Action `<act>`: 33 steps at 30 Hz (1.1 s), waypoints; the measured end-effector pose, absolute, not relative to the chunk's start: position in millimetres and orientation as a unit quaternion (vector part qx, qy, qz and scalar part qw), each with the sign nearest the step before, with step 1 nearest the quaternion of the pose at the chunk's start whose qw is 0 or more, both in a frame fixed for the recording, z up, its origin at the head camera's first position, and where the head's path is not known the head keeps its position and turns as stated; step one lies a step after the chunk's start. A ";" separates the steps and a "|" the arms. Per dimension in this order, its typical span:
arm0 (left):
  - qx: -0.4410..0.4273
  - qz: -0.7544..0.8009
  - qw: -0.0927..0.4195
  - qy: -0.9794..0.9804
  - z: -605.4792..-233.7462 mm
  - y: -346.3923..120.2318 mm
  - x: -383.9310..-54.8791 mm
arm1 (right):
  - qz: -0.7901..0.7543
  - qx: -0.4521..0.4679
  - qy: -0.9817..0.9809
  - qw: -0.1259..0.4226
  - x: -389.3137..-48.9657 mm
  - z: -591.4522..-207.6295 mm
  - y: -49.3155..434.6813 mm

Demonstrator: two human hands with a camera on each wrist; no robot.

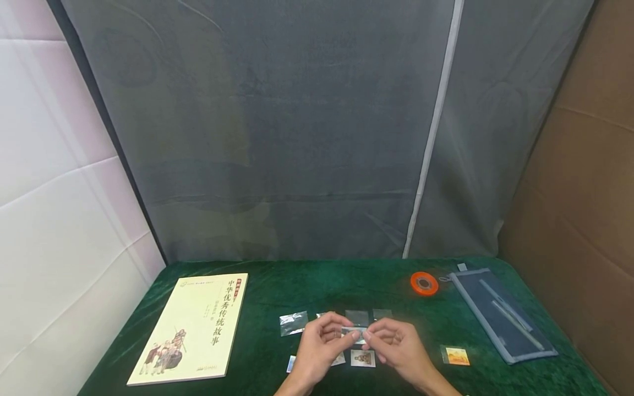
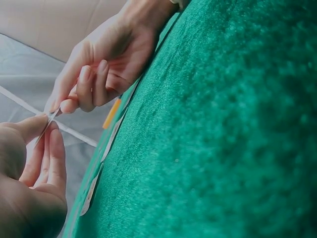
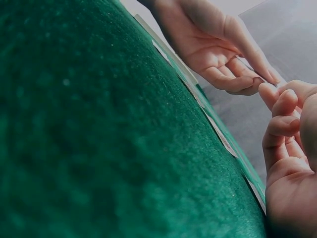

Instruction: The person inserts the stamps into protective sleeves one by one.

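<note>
Over the green cloth, both hands meet at a small stamp (image 1: 354,331) with a pale edge. My left hand (image 1: 319,346) pinches its left end between thumb and fingers, and my right hand (image 1: 398,349) pinches the right end. Edge-on, the stamp (image 2: 47,126) looks thin in the left wrist view; fingertips hide much of it. Below the hands lies a stamp with a brown figure (image 1: 363,358), beside a partly covered one (image 1: 339,359) and a bluish one (image 1: 290,363). Clear plastic sleeves (image 1: 294,323) lie behind the hands, some half hidden by fingers.
A cream book (image 1: 193,330) lies at the left. Toward the right are an orange round disc (image 1: 424,284), a blue mesh pouch (image 1: 502,316) with slender tools inside, and a yellow-orange stamp (image 1: 457,356) in a clear sleeve. A grey curtain (image 1: 297,137) hangs behind the table.
</note>
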State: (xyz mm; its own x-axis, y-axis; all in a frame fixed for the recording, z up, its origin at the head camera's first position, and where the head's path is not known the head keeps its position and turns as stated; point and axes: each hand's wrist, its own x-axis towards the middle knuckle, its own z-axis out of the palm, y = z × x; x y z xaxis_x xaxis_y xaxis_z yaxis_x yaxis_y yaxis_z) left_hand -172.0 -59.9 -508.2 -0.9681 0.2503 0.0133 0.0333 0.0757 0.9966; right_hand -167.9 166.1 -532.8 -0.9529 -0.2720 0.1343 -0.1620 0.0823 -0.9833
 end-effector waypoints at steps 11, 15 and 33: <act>0.118 0.678 0.073 0.722 -504.9 -58.9 -171.4 | -0.641 -0.139 0.755 0.006 -166.9 -529.9 164.1; 0.120 0.682 0.069 0.718 -504.0 -56.1 -170.6 | -0.627 -0.126 0.768 -0.015 -164.5 -523.8 163.8; 0.277 0.539 0.101 0.789 -497.3 15.0 -178.8 | -0.488 -0.133 0.863 -0.002 -152.3 -512.1 262.7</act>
